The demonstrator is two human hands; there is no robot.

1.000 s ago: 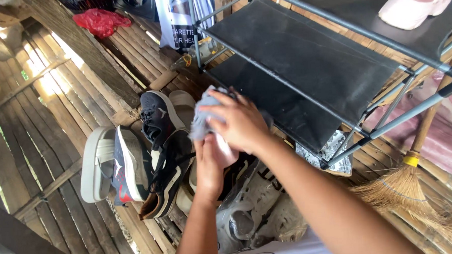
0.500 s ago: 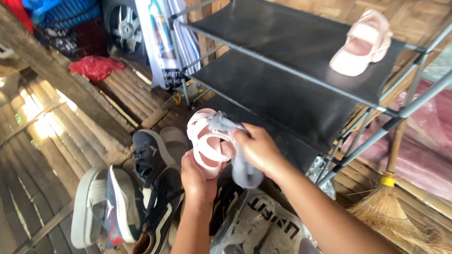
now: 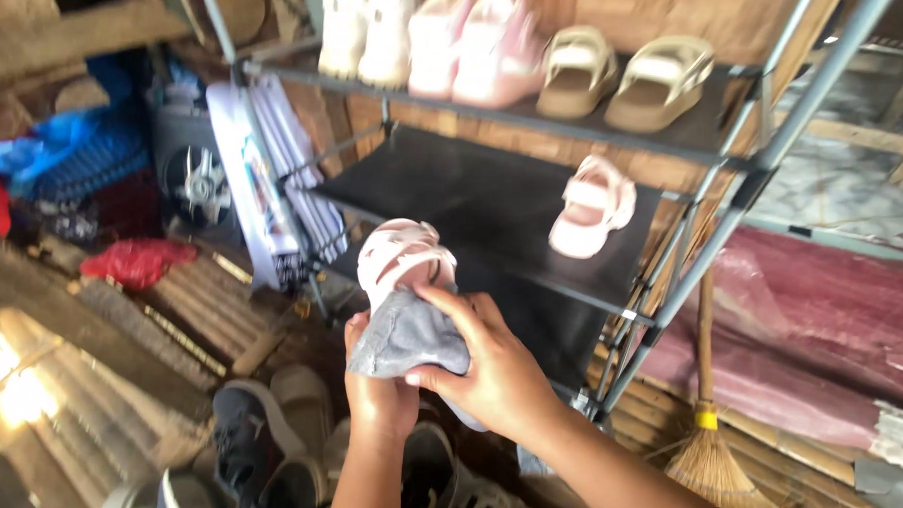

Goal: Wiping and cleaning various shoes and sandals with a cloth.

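Note:
A pale pink sandal (image 3: 404, 258) is held up in front of a metal shoe rack (image 3: 490, 198). My left hand (image 3: 378, 387) grips it from below. My right hand (image 3: 480, 358) presses a grey cloth (image 3: 404, 338) against the sandal's lower part. The matching pink sandal (image 3: 590, 207) lies on the rack's middle black shelf. On the top shelf stand white shoes (image 3: 364, 27), pink shoes (image 3: 474, 43) and a pair of beige sandals (image 3: 625, 73).
Several dark and grey sneakers (image 3: 248, 441) lie on the bamboo floor below my hands. A broom (image 3: 708, 445) leans by the rack's right leg. A fan (image 3: 194, 183), blue bags (image 3: 68, 157) and a red bag (image 3: 137, 260) sit at the left.
My view has tilted up from the floor shoes to the rack. Both hands lifted the pink sandal and the cloth higher, toward the middle shelf.

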